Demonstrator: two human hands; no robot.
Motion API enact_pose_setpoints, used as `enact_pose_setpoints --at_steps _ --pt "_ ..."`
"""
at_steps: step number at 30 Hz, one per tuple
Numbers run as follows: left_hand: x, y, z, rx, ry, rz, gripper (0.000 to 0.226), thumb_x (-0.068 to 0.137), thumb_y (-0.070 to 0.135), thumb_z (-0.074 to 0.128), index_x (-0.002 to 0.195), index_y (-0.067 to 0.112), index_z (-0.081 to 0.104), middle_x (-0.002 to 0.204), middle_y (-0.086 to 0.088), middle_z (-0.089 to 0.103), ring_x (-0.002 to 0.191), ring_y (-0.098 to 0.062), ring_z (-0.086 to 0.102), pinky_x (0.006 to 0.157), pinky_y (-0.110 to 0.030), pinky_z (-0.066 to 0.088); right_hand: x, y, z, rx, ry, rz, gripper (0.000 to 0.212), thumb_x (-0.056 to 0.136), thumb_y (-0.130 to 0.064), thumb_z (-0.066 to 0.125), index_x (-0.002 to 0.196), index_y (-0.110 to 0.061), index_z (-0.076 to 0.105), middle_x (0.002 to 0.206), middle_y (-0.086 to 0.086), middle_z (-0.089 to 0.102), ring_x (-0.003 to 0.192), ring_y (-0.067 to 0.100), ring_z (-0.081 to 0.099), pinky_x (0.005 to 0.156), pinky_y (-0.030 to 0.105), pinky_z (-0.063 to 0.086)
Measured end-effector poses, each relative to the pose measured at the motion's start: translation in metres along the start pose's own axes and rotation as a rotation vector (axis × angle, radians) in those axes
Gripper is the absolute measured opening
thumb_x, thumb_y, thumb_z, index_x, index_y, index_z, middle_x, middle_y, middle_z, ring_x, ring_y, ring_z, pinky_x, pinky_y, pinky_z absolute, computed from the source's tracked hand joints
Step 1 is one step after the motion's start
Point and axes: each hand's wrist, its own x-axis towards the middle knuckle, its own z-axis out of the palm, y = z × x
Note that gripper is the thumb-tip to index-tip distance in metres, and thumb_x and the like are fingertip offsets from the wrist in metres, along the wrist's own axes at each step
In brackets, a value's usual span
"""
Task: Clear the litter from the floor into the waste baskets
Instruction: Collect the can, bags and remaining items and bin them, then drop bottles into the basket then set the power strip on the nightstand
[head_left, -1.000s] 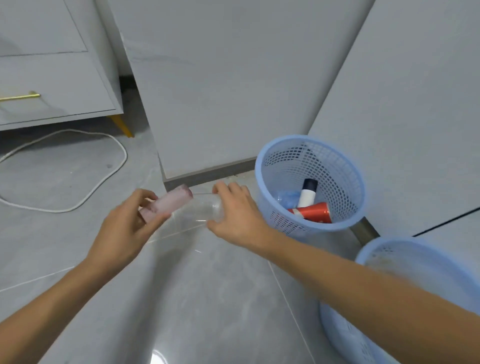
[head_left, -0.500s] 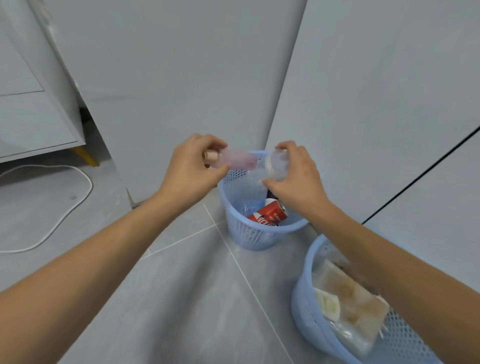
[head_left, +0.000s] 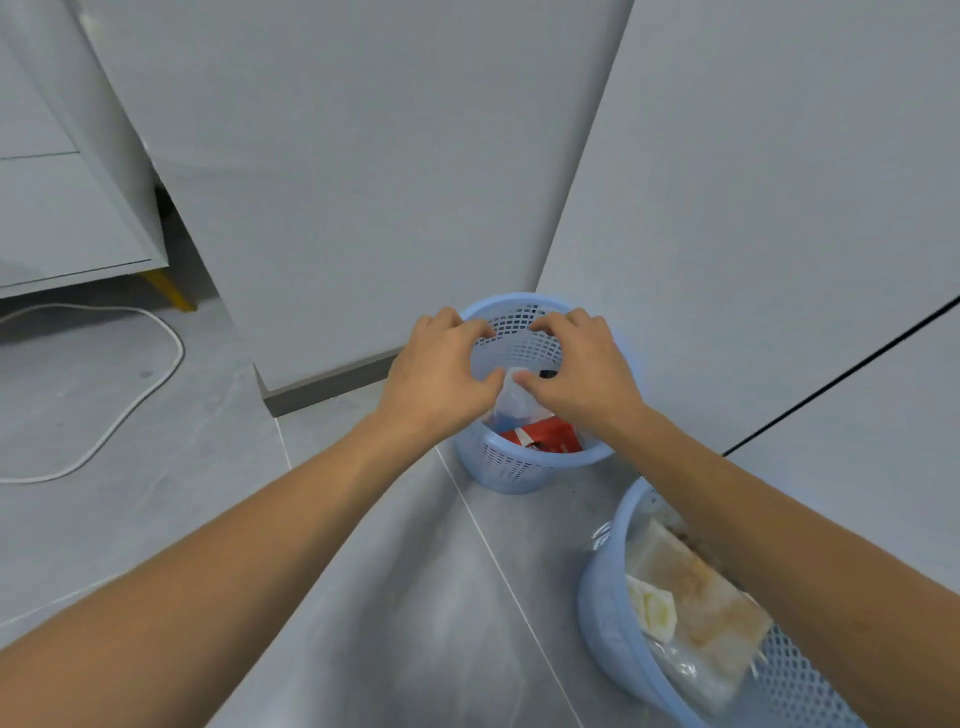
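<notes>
Left hand (head_left: 439, 371): over the far basket's rim at 9 o'clock, fingers curled and loose, pinching nothing.
Right hand (head_left: 582, 369): at 3 o'clock of that rim, likewise loose.
Clear plastic bottle (head_left: 514, 397): between both thumbs, inside the far blue mesh basket (head_left: 511, 467), above a red can (head_left: 545, 436).
Near basket (head_left: 608, 623): at 5 o'clock, holding stained paper litter (head_left: 696, 608).
White cable (head_left: 130, 410): on the floor at 9 o'clock.

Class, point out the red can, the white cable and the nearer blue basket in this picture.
red can (head_left: 545, 435): head view, on its red side.
white cable (head_left: 136, 402): head view, on its curved stretch on the floor.
nearer blue basket (head_left: 602, 608): head view, on its left wall.
</notes>
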Motion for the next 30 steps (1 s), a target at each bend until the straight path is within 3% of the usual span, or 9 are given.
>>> enact_pose_setpoints --at_steps 5,9,14,19,26,30 --pt "-0.045 -0.006 -0.059 -0.008 0.042 -0.051 0.049 0.088 0.051 0.062 0.134 0.033 0.06 0.118 0.006 0.057 0.118 -0.019 0.051 0.092 -0.04 0.05 -0.024 -0.071 -0.013 0.093 -0.063 -0.064 0.059 0.08 -0.058 0.059 0.126 -0.021 0.061 0.12 0.002 0.06 0.115 0.026 0.053 0.098 0.042 0.046" --pt "-0.097 -0.01 -0.135 0.051 0.045 -0.153 0.05 0.089 0.048 0.062 0.136 0.032 0.058 0.121 0.005 0.058 0.118 -0.021 0.053 0.093 -0.04 0.049 -0.055 -0.139 -0.055 0.048 -0.141 -0.188 0.051 0.085 -0.044 0.071 0.128 -0.019 0.06 0.12 0.005 0.059 0.114 0.027 0.052 0.095 0.041 0.046" --pt "-0.168 0.0 -0.281 0.081 0.047 -0.324 0.053 0.089 0.046 0.062 0.138 0.029 0.055 0.128 0.001 0.058 0.124 -0.025 0.052 0.1 -0.046 0.048 -0.091 -0.259 -0.131 0.015 -0.271 -0.272 0.052 0.085 -0.046 0.067 0.131 -0.024 0.055 0.122 0.002 0.058 0.116 0.026 0.054 0.095 0.045 0.05" --pt "-0.244 0.007 -0.444 0.066 0.115 -0.481 0.052 0.089 0.044 0.065 0.138 0.031 0.054 0.127 0.003 0.058 0.125 -0.023 0.051 0.097 -0.044 0.049 -0.131 -0.417 -0.219 0.124 -0.413 -0.361 0.053 0.088 -0.041 0.068 0.134 -0.022 0.054 0.125 0.002 0.056 0.121 0.026 0.053 0.097 0.044 0.048" --pt "-0.337 0.03 -0.63 0.042 0.201 -0.623 0.054 0.086 0.04 0.071 0.138 0.033 0.054 0.119 0.01 0.057 0.12 -0.019 0.052 0.095 -0.038 0.048 -0.152 -0.586 -0.316 0.227 -0.424 -0.449 0.05 0.089 -0.045 0.063 0.135 -0.029 0.051 0.13 -0.009 0.052 0.125 0.015 0.05 0.1 0.036 0.048" --pt "-0.323 0.01 -0.694 0.051 0.278 -0.652 0.055 0.085 0.035 0.075 0.137 0.033 0.057 0.118 0.012 0.058 0.118 -0.017 0.054 0.092 -0.032 0.044 -0.114 -0.653 -0.329 0.285 -0.366 -0.518 0.05 0.089 -0.048 0.06 0.135 -0.034 0.048 0.129 -0.014 0.049 0.124 0.011 0.047 0.099 0.033 0.047"
